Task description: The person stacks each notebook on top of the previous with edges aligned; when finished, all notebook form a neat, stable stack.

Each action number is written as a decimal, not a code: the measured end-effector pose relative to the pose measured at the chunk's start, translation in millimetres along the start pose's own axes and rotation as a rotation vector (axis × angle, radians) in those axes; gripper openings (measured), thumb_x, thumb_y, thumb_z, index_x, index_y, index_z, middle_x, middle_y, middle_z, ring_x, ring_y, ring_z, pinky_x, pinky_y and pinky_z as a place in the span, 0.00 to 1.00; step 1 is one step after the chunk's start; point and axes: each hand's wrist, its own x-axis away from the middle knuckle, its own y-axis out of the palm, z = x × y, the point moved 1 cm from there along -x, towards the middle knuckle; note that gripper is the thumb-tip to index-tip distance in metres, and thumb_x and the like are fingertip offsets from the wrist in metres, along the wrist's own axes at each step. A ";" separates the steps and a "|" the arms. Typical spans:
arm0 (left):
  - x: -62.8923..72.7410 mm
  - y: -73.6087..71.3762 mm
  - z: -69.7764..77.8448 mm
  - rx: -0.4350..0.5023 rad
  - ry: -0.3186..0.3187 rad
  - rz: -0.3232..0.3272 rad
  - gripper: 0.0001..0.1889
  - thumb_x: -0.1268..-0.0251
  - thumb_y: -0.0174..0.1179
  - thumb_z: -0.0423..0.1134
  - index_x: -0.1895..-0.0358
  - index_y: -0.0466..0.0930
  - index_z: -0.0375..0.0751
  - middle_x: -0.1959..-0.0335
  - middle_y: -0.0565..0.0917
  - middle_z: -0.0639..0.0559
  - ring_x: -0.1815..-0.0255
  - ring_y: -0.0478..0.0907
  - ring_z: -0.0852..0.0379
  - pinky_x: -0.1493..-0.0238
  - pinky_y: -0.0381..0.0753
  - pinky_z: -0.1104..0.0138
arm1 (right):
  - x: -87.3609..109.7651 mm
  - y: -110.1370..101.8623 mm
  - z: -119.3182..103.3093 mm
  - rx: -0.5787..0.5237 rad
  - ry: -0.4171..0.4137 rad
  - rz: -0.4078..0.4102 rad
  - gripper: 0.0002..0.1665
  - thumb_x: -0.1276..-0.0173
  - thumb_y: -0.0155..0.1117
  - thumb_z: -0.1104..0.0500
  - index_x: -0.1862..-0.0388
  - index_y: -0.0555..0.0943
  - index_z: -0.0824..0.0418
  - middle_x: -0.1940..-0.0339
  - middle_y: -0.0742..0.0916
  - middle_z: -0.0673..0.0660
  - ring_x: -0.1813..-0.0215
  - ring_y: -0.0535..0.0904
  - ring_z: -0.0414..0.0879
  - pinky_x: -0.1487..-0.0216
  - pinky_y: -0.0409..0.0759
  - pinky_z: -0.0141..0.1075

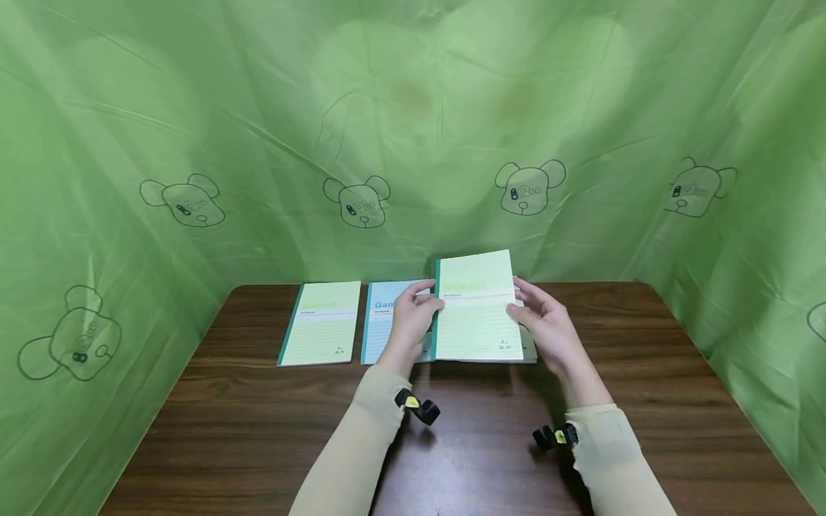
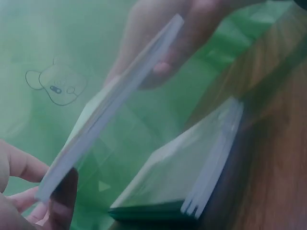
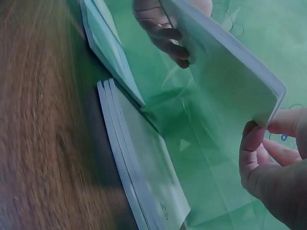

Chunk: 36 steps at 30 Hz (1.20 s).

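Between both hands a pale green notebook [image 1: 477, 326] with a darker green spine is held up off the table. My left hand [image 1: 408, 319] pinches its spine side, thumb on the cover. On the opposite edge, the right hand [image 1: 548, 330] grips it between thumb and fingers. Both wrist views show a gap below the held notebook, above a stack of several notebooks [image 3: 144, 167] lying on the table. From the head view the held notebook hides most of that stack. Behind the left hand lies a blue notebook [image 1: 377, 337], partly covered.
Another pale green notebook [image 1: 323, 326] lies flat to the left of the blue one. The dark wooden table [image 1: 258, 430] ends at the back against a green curtain [image 1: 413, 143] printed with bear-head outlines, which also hangs at both sides.
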 end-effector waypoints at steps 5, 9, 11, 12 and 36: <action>-3.7 16.0 -1.5 0.060 -0.016 0.011 0.33 0.34 0.60 0.25 0.27 0.82 0.54 0.45 0.86 0.45 0.51 0.80 0.47 0.53 0.75 0.57 | -7.3 -9.4 8.3 -0.035 0.000 0.039 0.36 0.17 0.65 0.63 0.14 0.68 0.63 0.24 0.76 0.69 0.34 0.76 0.43 0.35 0.76 0.26; -6.1 25.5 -5.8 0.101 0.009 0.006 0.31 0.30 0.59 0.24 0.26 0.81 0.51 0.43 0.84 0.45 0.46 0.80 0.47 0.48 0.78 0.56 | -13.5 -17.2 17.8 -0.042 -0.018 0.051 0.35 0.16 0.63 0.63 0.15 0.67 0.66 0.24 0.75 0.69 0.35 0.77 0.42 0.34 0.75 0.26; -7.7 29.8 -9.4 0.123 0.026 0.004 0.28 0.26 0.59 0.24 0.27 0.81 0.50 0.42 0.84 0.45 0.43 0.81 0.46 0.44 0.81 0.56 | -16.6 -21.1 23.6 -0.053 -0.033 0.044 0.35 0.15 0.62 0.64 0.15 0.66 0.67 0.24 0.75 0.68 0.36 0.77 0.41 0.35 0.76 0.26; -8.8 31.9 -11.7 0.131 0.034 0.006 0.27 0.25 0.59 0.25 0.27 0.81 0.49 0.41 0.84 0.45 0.43 0.82 0.46 0.43 0.82 0.55 | -18.1 -22.9 26.7 -0.058 -0.040 0.038 0.35 0.15 0.61 0.65 0.14 0.66 0.68 0.24 0.75 0.68 0.37 0.78 0.41 0.35 0.76 0.25; -18.6 44.5 -56.2 -0.103 0.084 -0.044 0.25 0.26 0.62 0.26 0.28 0.81 0.39 0.37 0.84 0.45 0.54 0.83 0.55 0.49 0.84 0.61 | -27.3 -47.1 62.9 0.126 0.069 0.005 0.42 0.22 0.72 0.62 0.15 0.66 0.68 0.23 0.76 0.72 0.38 0.78 0.40 0.45 0.80 0.23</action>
